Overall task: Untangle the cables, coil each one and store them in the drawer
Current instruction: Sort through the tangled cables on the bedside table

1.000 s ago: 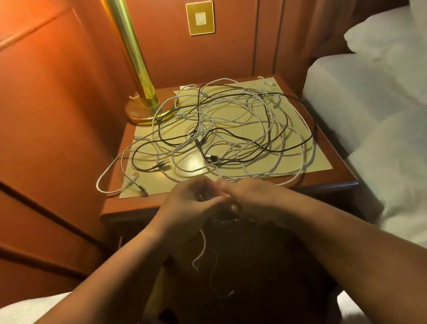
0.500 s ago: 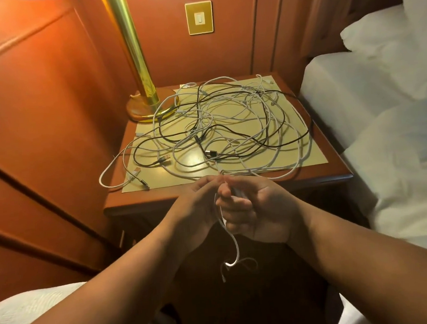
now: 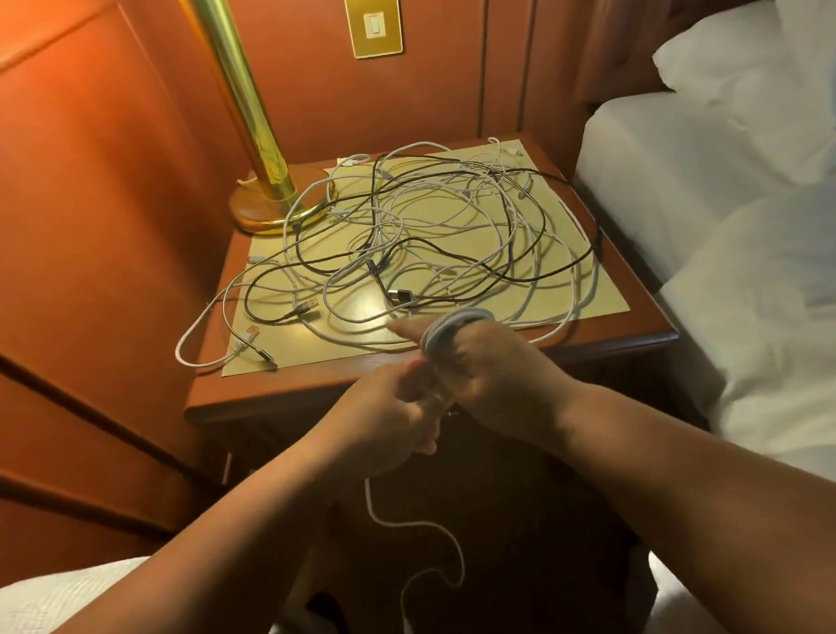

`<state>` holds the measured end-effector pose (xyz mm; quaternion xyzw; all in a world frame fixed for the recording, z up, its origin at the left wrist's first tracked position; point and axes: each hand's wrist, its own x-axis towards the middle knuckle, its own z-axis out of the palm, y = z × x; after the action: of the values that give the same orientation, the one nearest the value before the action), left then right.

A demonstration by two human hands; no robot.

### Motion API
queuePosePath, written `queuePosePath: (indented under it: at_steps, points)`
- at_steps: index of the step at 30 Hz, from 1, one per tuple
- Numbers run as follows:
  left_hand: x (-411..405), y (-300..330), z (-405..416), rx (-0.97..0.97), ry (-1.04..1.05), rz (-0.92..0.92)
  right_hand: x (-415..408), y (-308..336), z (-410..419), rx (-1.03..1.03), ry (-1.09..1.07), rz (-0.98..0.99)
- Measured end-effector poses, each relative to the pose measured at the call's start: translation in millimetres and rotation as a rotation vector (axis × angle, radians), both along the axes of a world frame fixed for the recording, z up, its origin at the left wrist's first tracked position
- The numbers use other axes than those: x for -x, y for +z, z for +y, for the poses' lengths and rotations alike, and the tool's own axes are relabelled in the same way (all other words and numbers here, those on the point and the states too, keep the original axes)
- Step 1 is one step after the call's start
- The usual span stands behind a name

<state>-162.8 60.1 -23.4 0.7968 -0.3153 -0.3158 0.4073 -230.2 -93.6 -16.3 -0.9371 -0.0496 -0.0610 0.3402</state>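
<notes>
Hotel bdrm: bed (image 3: pixel 692 159), nightstand (image 3: pixel 459 363)

A wooden nightstand (image 3: pixel 620 335) stands in the corner between the wood-panelled wall and the bed, and a pale yellow mat (image 3: pixel 598 299) covers most of its top. On the mat lies a loose tangle of white and black cables (image 3: pixel 431 246), with one white loop (image 3: pixel 192 340) hanging over the left edge. The round base of a brass lamp (image 3: pixel 269 206) stands at the back left corner, just beside the mat.
</notes>
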Motion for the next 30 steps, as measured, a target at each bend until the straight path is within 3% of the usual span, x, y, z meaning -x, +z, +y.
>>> queuePosePath:
  at_steps: [2,4,8,11,14,16,20,23,26,30]
  points:
    - [-5,0,4,-0.108,-0.134,-0.304,1,-4,2,0.286,-0.062,0.058]
    - [-8,2,7,-0.160,-0.196,-0.475,1,-5,4,0.389,-0.128,0.114]
    - [-14,12,10,-0.116,-0.073,-0.508,1,3,7,0.201,-0.208,0.275]
    - [-20,12,11,-0.037,0.013,-0.370,-4,8,12,-0.142,-0.229,0.473]
    - [-24,9,11,0.101,0.105,-0.108,-2,10,9,-0.713,-0.208,0.713]
    - [-23,8,12,0.220,0.123,0.116,1,9,4,-1.062,-0.061,0.790]
    - [-14,3,5,0.420,0.193,0.491,2,9,-2,-1.592,0.218,0.733]
    - [-1,0,-2,0.422,0.259,0.619,1,8,-1,-1.829,0.306,0.584]
    - [14,0,-7,0.351,0.235,0.546,1,9,1,-1.770,0.303,0.375]
    - [16,0,-11,0.266,0.240,0.495,1,16,8,-1.315,0.176,0.157]
